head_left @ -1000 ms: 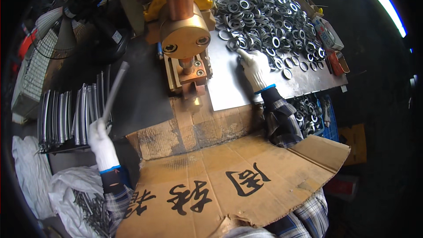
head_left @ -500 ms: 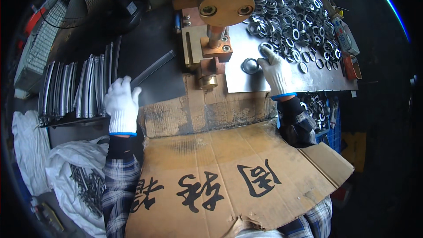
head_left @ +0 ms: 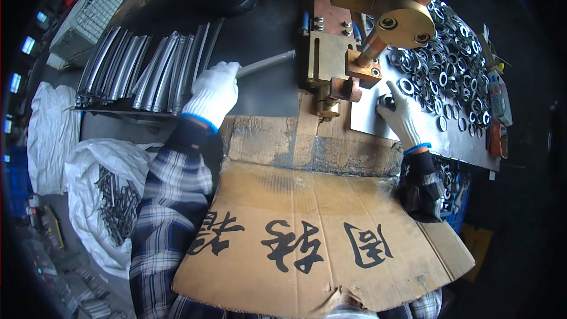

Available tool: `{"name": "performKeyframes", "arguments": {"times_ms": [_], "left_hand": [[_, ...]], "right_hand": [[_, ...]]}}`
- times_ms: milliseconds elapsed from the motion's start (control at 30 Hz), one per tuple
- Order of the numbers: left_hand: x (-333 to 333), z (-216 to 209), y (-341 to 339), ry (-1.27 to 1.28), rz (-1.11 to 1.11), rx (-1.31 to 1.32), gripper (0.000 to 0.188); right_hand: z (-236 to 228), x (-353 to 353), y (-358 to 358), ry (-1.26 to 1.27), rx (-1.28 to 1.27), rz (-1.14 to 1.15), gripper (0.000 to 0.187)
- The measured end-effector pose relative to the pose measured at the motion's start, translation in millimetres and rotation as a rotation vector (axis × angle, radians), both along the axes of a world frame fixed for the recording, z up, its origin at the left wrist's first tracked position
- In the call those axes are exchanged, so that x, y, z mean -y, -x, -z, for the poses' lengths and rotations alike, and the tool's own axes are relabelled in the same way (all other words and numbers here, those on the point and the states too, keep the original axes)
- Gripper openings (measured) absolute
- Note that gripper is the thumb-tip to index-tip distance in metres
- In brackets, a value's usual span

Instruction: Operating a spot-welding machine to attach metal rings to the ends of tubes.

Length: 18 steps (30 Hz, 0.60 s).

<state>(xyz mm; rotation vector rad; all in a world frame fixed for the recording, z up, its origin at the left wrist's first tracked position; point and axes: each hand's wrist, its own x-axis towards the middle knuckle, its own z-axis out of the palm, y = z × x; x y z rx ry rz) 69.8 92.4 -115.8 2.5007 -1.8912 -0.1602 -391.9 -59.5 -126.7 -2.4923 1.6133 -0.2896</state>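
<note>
Far left: curved metal strips (head_left: pixel 147 71) stacked on the dark surface (head_left: pixel 260 41). Left hand (head_left: pixel 212 94) clamped around a grey metal rod (head_left: pixel 266 64), long axis running right and slightly up toward the copper welding head (head_left: pixel 339 71), rod tip just beside it. Right hand (head_left: pixel 401 115), fingers pinched on a metal ring (head_left: pixel 387 101), just right of the head. Ring pile (head_left: pixel 449 65) beyond; cramped room.

A row of curved grey metal strips (head_left: pixel 142 71) lies along the bench's left edge; a white sack of dark rods (head_left: pixel 112 201) sits below it.
</note>
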Motion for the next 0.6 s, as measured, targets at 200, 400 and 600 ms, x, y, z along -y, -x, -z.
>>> {"name": "performKeyframes", "arguments": {"times_ms": [200, 400, 600], "left_hand": [[-53.9, -33.7, 28.4, 0.22, 0.094, -0.363, 0.057], [-47.7, -63.1, 51.4, 0.154, 0.388, -0.281, 0.055], [-9.5, -79.2, 51.7, 0.094, 0.502, -0.139, 0.054]], "right_hand": [[-13.3, -45.5, -17.4, -0.596, 1.255, -0.009, 0.081], [-49.8, -68.3, -66.6, -0.641, 1.246, -0.139, 0.086], [-57.8, -63.4, -79.0, -0.658, 1.098, -0.192, 0.082]]}}
